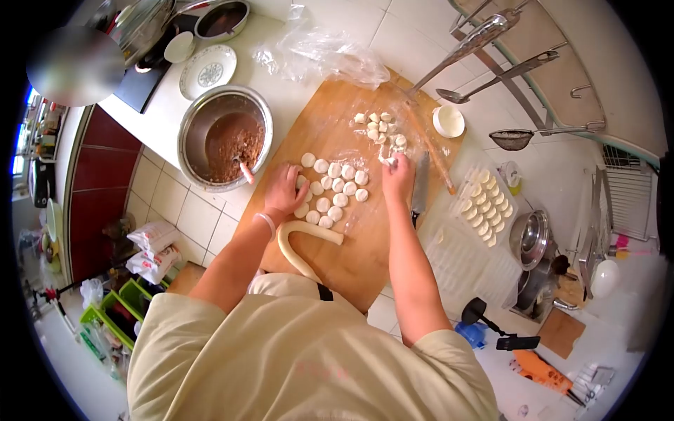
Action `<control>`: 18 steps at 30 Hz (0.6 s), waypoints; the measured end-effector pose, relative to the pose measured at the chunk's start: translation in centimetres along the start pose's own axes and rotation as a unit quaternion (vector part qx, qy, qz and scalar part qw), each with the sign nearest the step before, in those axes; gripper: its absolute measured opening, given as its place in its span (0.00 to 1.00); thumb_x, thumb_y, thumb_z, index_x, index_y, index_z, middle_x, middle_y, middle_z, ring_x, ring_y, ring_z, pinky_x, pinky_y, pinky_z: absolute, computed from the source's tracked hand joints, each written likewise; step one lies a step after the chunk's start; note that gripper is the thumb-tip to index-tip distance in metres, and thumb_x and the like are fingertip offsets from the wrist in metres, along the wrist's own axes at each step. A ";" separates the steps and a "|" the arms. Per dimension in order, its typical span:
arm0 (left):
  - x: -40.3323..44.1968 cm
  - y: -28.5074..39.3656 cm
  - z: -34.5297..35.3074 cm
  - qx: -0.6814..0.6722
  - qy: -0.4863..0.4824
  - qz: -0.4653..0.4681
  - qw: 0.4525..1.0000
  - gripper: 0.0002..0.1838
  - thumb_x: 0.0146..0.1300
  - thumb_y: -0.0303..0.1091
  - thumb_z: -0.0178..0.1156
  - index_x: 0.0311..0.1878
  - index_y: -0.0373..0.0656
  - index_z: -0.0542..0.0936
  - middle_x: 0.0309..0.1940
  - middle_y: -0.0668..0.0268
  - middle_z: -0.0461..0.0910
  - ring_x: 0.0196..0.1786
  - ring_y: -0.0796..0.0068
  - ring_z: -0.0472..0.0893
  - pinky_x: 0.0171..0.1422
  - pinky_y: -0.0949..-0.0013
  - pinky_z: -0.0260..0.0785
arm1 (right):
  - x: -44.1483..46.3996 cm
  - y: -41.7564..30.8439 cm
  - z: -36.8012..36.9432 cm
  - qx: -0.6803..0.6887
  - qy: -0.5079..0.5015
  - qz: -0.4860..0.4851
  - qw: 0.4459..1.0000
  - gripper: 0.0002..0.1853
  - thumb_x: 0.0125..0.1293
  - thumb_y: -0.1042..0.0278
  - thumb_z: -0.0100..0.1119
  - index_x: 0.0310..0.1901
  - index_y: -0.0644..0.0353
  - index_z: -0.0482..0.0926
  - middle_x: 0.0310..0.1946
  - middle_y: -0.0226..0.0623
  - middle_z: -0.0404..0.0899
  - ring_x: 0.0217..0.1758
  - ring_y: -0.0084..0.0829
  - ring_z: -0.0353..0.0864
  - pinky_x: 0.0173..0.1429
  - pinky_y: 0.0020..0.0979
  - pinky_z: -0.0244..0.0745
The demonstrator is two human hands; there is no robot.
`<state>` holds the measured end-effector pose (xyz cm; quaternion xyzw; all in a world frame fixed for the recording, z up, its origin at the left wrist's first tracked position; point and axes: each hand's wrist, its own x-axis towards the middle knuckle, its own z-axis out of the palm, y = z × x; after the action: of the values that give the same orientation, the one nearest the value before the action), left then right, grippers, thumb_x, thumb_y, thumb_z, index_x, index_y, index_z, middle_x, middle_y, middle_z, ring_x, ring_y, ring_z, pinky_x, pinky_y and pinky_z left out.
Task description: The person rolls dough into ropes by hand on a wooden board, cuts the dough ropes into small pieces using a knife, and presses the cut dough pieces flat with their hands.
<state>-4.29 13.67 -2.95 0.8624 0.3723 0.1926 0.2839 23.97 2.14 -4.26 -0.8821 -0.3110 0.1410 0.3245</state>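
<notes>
My left hand lies low on the wooden board, fingers stretched out, its fingertips beside a flattened dough round. More floury dough rounds are spread to the right of it. My right hand has its fingers closed on a small dough piece at the near end of a pile of cut dough pieces. Right of that hand lies a knife. A long bent rope of dough rests at the board's near edge.
A steel bowl of meat filling with a utensil stands left of the board. A rolling pin lies along the right side. Farther right, a clear tray holds rows of dumplings. Plastic bags lie behind; ladles hang at upper right.
</notes>
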 end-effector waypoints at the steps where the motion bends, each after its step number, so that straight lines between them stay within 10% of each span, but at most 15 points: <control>1: 0.0 0.0 -0.1 -0.001 -0.003 -0.004 1.000 0.18 0.62 0.40 0.63 0.52 0.44 0.74 0.46 0.53 0.75 0.51 0.46 0.75 0.53 0.51 0.69 | -1.2 0.6 -0.9 0.035 0.007 -0.010 0.999 0.19 0.58 0.71 0.69 0.51 0.60 0.78 0.50 0.48 0.76 0.50 0.50 0.79 0.56 0.44 0.76; 7: 0.0 0.5 0.0 -0.001 0.003 -0.007 1.000 0.17 0.62 0.40 0.63 0.49 0.42 0.75 0.43 0.55 0.76 0.49 0.47 0.75 0.54 0.51 0.68 | -5.6 1.1 -3.8 -0.014 -0.046 -0.020 0.999 0.23 0.56 0.73 0.71 0.54 0.61 0.77 0.49 0.46 0.75 0.53 0.49 0.78 0.60 0.45 0.74; 12: 0.1 0.4 0.1 0.011 -0.006 -0.009 1.000 0.17 0.62 0.41 0.63 0.50 0.43 0.75 0.45 0.55 0.76 0.51 0.46 0.75 0.55 0.51 0.69 | -3.8 -1.2 -2.9 -0.191 0.002 -0.109 0.976 0.37 0.64 0.52 0.66 0.69 0.63 0.68 0.69 0.52 0.67 0.76 0.52 0.59 0.78 0.50 0.54; 18: -0.8 0.0 0.5 0.013 -0.020 -0.021 0.999 0.18 0.62 0.41 0.63 0.52 0.44 0.74 0.47 0.54 0.75 0.52 0.46 0.75 0.56 0.50 0.69 | -3.9 -0.3 -0.7 -0.251 0.014 -0.111 0.962 0.41 0.69 0.46 0.58 0.75 0.63 0.59 0.76 0.51 0.59 0.82 0.46 0.51 0.83 0.51 0.43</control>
<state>-4.55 12.89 -3.38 0.8617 0.3873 0.1645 0.2836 21.19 -0.51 -3.41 -0.8971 -0.4277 0.0096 0.1107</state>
